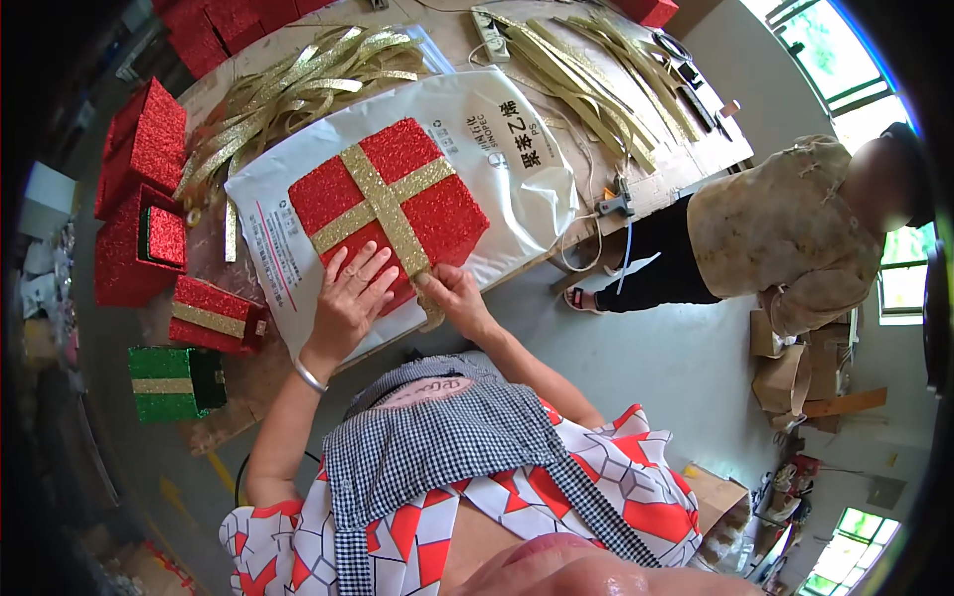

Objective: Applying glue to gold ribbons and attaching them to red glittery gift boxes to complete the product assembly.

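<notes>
A red glitter gift box [447,217] lies in front of me on a white plastic sack [532,214]. Two bands of gold glitter ribbon [381,199] cross on its upper face. My left hand [353,290] rests with fingers spread on the box's near side, left of the ribbon. At the near edge, my right hand [455,298] pinches the gold ribbon where it folds down over the box; a bit of ribbon hangs below the fingers. The underside of the box is hidden.
Gold ribbon strips [298,84] are heaped at the far left, more strips [576,79] at the far right. Red boxes [139,243] and a green box [164,382] stand left. A glue gun [616,204] sits at the table's right edge, near another person [775,228].
</notes>
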Demonstrator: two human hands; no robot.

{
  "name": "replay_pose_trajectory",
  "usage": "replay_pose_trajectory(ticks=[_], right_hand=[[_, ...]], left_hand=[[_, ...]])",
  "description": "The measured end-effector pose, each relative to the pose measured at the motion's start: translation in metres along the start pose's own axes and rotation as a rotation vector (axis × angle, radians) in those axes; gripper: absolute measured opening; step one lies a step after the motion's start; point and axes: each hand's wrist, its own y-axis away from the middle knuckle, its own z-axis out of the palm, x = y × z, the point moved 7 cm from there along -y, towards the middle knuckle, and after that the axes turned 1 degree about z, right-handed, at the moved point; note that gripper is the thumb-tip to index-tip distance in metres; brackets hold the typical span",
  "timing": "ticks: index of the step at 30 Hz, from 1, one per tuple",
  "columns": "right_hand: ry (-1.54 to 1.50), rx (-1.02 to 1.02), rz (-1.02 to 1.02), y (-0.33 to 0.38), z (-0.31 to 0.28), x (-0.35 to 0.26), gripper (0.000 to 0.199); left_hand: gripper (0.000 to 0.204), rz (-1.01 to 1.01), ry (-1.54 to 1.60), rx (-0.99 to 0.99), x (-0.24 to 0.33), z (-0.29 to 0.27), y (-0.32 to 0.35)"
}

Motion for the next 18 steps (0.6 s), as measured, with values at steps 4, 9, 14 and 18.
replay_pose_trajectory(ticks=[4,9,14,18], right_hand=[[-0.126,-0.036,0.07,-0.002,0.004,-0.003,0.027],[-0.219,-0.138,0.11,-0.007,0.011,-0.016,0.023],[-0.067,-0.269,0.196,-0.01,0.008,-0.019,0.026],[-0.102,-0.276,0.262,-0.035,-0.001,0.004,0.031]], left_hand=[[0.029,0.088,-0.043,0.123,-0.009,-0.001,0.001],[0.023,0.031,-0.022,0.228,-0.057,-0.028,-0.033],[0.022,-0.091,0.151,0.293,-0.126,-0.052,-0.071],[0.024,-0.227,0.327,0.333,-0.175,-0.055,-0.085]])
